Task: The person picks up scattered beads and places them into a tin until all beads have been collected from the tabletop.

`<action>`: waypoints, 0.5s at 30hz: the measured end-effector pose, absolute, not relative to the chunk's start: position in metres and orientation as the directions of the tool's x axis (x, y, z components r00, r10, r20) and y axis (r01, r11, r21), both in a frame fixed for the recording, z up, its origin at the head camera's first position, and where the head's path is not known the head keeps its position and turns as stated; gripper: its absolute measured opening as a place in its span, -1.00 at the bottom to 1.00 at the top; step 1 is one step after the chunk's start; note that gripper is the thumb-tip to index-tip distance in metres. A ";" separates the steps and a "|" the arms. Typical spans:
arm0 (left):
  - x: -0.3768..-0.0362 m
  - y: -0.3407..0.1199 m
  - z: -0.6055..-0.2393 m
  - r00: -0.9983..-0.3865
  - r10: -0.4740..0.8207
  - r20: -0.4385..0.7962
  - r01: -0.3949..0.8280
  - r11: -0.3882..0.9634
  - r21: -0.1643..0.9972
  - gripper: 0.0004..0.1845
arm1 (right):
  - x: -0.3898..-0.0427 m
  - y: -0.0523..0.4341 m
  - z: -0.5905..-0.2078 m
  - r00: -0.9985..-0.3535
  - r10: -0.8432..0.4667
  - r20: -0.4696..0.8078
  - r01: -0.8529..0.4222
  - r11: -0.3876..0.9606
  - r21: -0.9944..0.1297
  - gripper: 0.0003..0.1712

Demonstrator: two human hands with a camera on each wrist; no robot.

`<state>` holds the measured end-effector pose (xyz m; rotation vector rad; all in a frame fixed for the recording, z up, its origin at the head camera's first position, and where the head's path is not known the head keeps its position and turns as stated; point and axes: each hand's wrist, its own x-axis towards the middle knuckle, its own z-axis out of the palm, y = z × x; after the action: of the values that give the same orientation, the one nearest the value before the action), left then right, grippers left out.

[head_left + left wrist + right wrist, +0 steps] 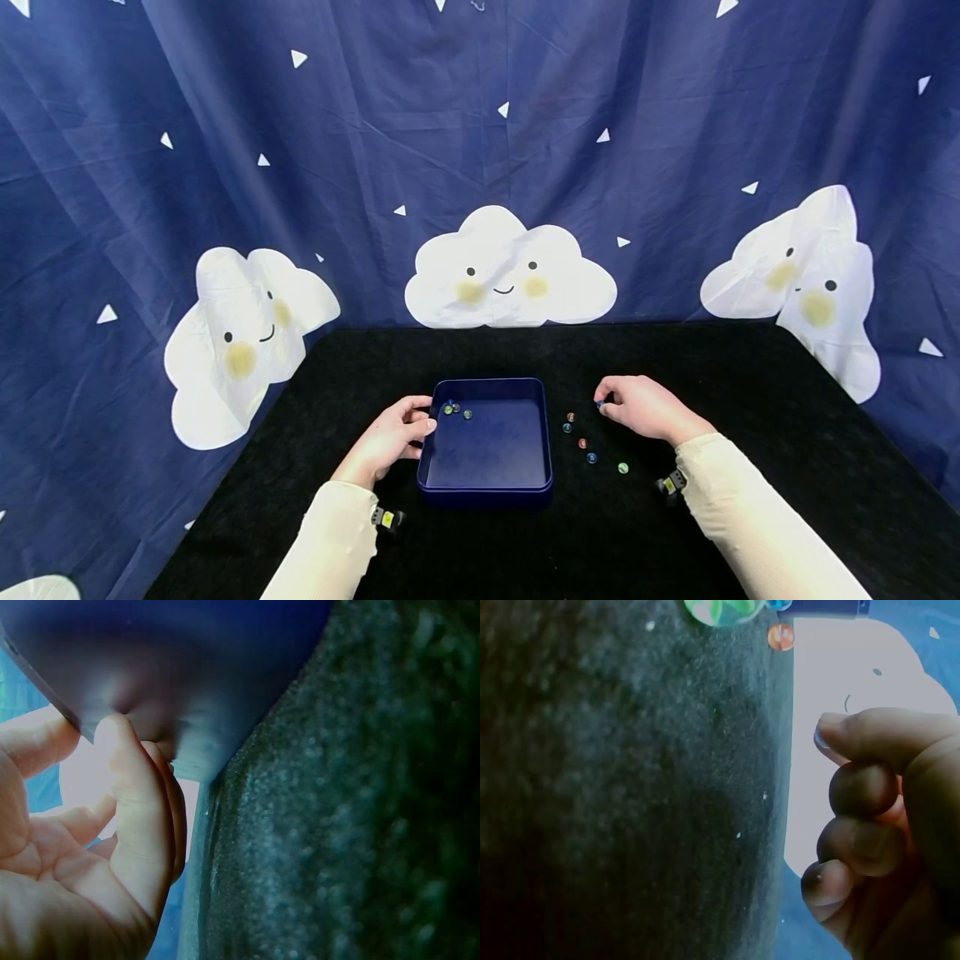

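My left hand (390,437) is at the left side of a dark blue square tray (491,489), its thumb at the rim and its bent fingers against the outer wall. The left wrist view shows the fingertips touching this wall (217,682). Several glass marbles (468,414) lie in the tray's far left corner. To the tray's right, my right hand (645,407) pinches a blue marble (601,404) between thumb and index finger. In the right wrist view only a bluish edge of that marble (820,739) shows; the other fingers curl inward.
Between tray and right hand lie loose marbles: an orange one (572,417), a blue one (567,427), another orange one (582,443), another blue one (592,458) and a green one (623,468). Black cloth (600,542) covers the table. Behind hangs a blue curtain (450,150) with clouds.
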<state>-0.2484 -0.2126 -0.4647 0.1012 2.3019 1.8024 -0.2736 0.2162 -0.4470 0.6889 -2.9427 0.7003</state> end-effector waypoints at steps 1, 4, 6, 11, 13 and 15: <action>-0.248 -0.213 -0.465 -0.974 0.186 -0.127 -0.078 0.248 0.966 -0.48 | -0.273 0.216 -0.447 -0.899 -0.414 0.142 -0.434 0.797 -0.420 -0.89; -0.248 -0.213 -0.465 -0.974 0.185 -0.130 -0.081 0.249 0.965 -0.48 | -0.271 0.213 -0.445 -0.895 -0.418 0.158 -0.443 0.789 -0.425 -0.90; -0.248 -0.213 -0.464 -0.975 0.183 -0.130 -0.081 0.250 0.965 -0.48 | -0.270 0.211 -0.444 -0.894 -0.418 0.163 -0.446 0.784 -0.431 -0.90; -0.248 -0.213 -0.464 -0.975 0.176 -0.135 -0.088 0.251 0.964 -0.48 | -0.267 0.204 -0.441 -0.888 -0.419 0.188 -0.457 0.774 -0.439 -0.91; -0.248 -0.212 -0.463 -0.975 0.173 -0.137 -0.091 0.251 0.964 -0.48 | -0.266 0.200 -0.439 -0.886 -0.420 0.199 -0.463 0.769 -0.441 -0.92; -0.247 -0.212 -0.463 -0.976 0.170 -0.136 -0.091 0.251 0.964 -0.48 | -0.265 0.196 -0.437 -0.879 -0.428 0.210 -0.476 0.760 -0.444 -0.91</action>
<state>-0.2474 -0.2120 -0.4628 0.0741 2.3083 1.8003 -0.2647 0.1956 -0.4371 0.7350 -2.8561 0.7600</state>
